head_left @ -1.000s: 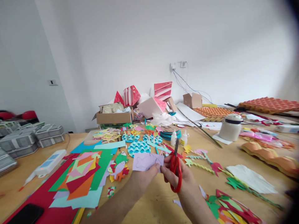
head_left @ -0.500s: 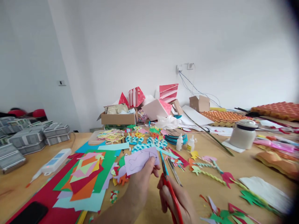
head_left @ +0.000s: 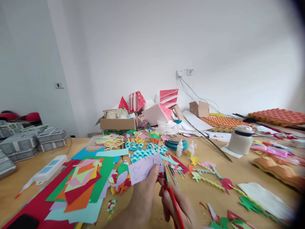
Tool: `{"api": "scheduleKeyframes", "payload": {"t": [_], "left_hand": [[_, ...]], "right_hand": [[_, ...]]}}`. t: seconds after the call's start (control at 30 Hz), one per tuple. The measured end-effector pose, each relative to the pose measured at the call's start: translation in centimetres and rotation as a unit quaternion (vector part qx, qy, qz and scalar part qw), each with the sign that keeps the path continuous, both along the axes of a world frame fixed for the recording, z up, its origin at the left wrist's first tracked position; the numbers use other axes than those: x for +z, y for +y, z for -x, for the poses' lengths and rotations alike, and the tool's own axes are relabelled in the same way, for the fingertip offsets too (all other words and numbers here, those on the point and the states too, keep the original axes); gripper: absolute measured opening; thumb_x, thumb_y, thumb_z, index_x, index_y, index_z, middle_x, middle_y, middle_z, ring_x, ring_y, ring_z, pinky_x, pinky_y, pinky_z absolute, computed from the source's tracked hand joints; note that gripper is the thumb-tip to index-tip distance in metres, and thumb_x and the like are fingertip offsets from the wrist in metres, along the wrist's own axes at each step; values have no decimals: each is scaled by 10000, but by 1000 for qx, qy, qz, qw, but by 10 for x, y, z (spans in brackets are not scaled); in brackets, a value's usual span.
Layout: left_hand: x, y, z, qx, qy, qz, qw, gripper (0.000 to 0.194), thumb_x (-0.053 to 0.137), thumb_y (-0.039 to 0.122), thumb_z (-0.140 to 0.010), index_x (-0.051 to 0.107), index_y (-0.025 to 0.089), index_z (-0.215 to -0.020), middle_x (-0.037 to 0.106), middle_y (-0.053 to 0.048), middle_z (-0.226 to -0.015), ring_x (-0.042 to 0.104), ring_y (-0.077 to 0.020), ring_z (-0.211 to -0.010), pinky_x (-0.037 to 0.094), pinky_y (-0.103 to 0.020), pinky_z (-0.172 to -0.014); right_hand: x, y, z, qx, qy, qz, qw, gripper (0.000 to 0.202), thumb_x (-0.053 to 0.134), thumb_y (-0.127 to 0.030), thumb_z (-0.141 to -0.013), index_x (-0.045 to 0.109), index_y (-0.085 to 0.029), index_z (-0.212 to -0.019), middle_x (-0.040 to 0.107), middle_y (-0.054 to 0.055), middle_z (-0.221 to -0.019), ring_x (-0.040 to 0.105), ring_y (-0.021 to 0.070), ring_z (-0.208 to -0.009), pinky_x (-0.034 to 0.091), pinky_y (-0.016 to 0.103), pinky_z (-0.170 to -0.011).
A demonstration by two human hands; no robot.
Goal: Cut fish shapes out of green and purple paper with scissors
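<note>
A piece of lilac paper with a fish outline drawn on it is pinched in my left hand, thumb on top near its right end. My right hand grips red-handled scissors. Their blades point up and away, close to the paper's right edge; whether they touch it I cannot tell. Left of my left hand lie several paper cut-outs, among them fish shapes. A wavy blue paper piece lies just behind the lilac paper.
Coloured paper sheets are stacked at left beside a white glue gun. Two small glue bottles stand behind my hands. A white lidded jar and twisted paper strands are at right. Paper scraps lie at front right.
The scissors and my right hand have come closer to the paper's right edge, blades turned a little more upright. The whole view has shifted slightly to the right.
</note>
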State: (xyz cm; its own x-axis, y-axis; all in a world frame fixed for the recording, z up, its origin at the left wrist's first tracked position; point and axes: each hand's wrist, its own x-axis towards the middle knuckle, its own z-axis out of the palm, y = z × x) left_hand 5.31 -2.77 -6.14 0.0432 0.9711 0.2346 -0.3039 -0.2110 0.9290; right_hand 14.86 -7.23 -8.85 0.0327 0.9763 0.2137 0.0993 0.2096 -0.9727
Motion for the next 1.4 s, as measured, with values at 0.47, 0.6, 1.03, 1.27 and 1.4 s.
{"api": "scheduleKeyframes", "payload": {"t": [0.47, 0.6, 1.03, 1.27, 1.4], "left_hand": [[-5, 2, -1, 39, -73, 4, 997, 249, 608, 346, -713, 605, 157, -876, 660, -53, -834, 613, -195, -817, 467, -301, -791], [-4, 0, -2, 44, -103, 7, 994, 241, 630, 330, -696, 625, 157, -864, 670, -54, -860, 603, -213, -907, 446, -304, -841], [-4, -1, -2, 95, -1, 13, 995, 231, 619, 391, -680, 614, 164, -726, 654, -38, -735, 608, -191, -742, 466, -270, -726], [1, -5, 0, 106, 74, 1, 992, 196, 550, 343, -736, 555, 180, -627, 587, -8, -630, 575, -157, -642, 443, -251, -690], [-1, -6, -1, 109, 71, -2, 992, 204, 557, 361, -729, 559, 182, -632, 591, -12, -652, 576, -166, -668, 437, -263, -711]], "right_hand": [[-7, 9, 0, 33, -36, -14, 999, 403, 414, -574, -779, 411, -219, -588, 370, -65, -479, 414, 104, -408, 368, 203, -419], [-8, 9, -1, 41, -63, -8, 997, 374, 409, -534, -803, 417, -213, -612, 385, -64, -491, 429, 103, -420, 364, 198, -425], [-4, 6, 0, 27, -52, -1, 998, 409, 392, -574, -791, 411, -213, -600, 356, -74, -462, 408, 101, -408, 362, 200, -424], [3, -5, 0, 2, -40, 11, 999, 384, 399, -543, -799, 496, -207, -640, 403, -56, -488, 449, 118, -438, 400, 217, -459], [8, -6, 0, 1, -45, 16, 999, 381, 395, -531, -807, 506, -206, -642, 411, -52, -491, 461, 124, -447, 404, 221, -467]]}}
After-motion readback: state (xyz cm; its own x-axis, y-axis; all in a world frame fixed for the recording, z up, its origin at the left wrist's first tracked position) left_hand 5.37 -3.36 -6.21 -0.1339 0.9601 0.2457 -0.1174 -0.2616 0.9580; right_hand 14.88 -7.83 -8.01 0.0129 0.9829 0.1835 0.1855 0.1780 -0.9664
